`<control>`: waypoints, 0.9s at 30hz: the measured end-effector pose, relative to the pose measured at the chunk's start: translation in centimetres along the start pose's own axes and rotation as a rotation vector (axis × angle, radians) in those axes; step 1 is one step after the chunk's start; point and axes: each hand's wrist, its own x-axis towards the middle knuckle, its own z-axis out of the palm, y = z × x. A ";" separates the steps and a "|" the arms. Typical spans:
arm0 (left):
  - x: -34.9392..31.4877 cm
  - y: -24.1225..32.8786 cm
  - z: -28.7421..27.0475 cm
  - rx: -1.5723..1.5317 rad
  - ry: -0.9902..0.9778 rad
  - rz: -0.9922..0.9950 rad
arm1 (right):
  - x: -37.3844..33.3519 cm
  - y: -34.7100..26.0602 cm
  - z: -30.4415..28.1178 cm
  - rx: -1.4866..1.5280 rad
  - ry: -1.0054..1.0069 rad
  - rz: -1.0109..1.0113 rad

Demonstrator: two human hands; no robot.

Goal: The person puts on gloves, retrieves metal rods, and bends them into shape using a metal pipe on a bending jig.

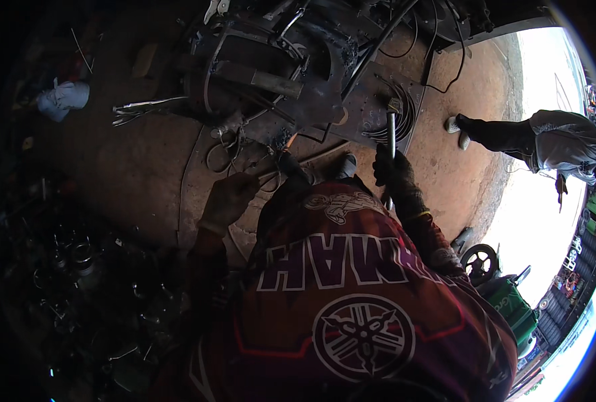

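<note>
Two gloved hands work over a dirt floor. The right hand (393, 175), in a dark glove, sits at about 3 o'clock from picture centre, fist closed around a slim grey metal rod (391, 137) that stands near upright. The rod's top end reaches a small pale block-like head (395, 105) at 1 o'clock; rod or hammer handle, cannot tell. The left hand (228, 199), in a dirty brownish glove, is at 9 o'clock from centre, fingers curled loosely; whether it holds anything cannot be told, too dark. Loops of thin wire (226, 153) lie just above it on a flat, curved-edged metal sheet (194, 175).

At 12 o'clock sits a big dark welded scrap-metal frame (281, 74), plates and bars piled together, with a coil of grey wire (405, 117) on a flat plate at its right, just beside the rod. Black cables (445, 67) run off at 1 o'clock. A dark shoe (347, 164) shows between the hands. The person's red and maroon printed jersey (351, 301) fills 6 o'clock.

At 10 o'clock a crumpled white cloth (62, 99) lies on the floor. At 8 o'clock a heap of dark metal rings and parts (77, 261). At 3 o'clock another person's leg in dark trousers (505, 134) stands well apart. At 4 o'clock a small black wheel (480, 261) is beside a green machine (512, 305).
</note>
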 end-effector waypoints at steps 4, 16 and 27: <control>3.6 11.3 2.7 0.068 0.015 0.139 | 1.5 0.0 -2.7 0.058 -0.035 -0.061; 10.0 11.7 6.3 0.045 0.547 -0.317 | 4.4 1.8 -12.6 0.038 -0.107 0.009; 10.0 11.9 6.7 -0.965 0.542 -0.361 | 6.1 1.1 -14.0 -0.007 -0.127 0.010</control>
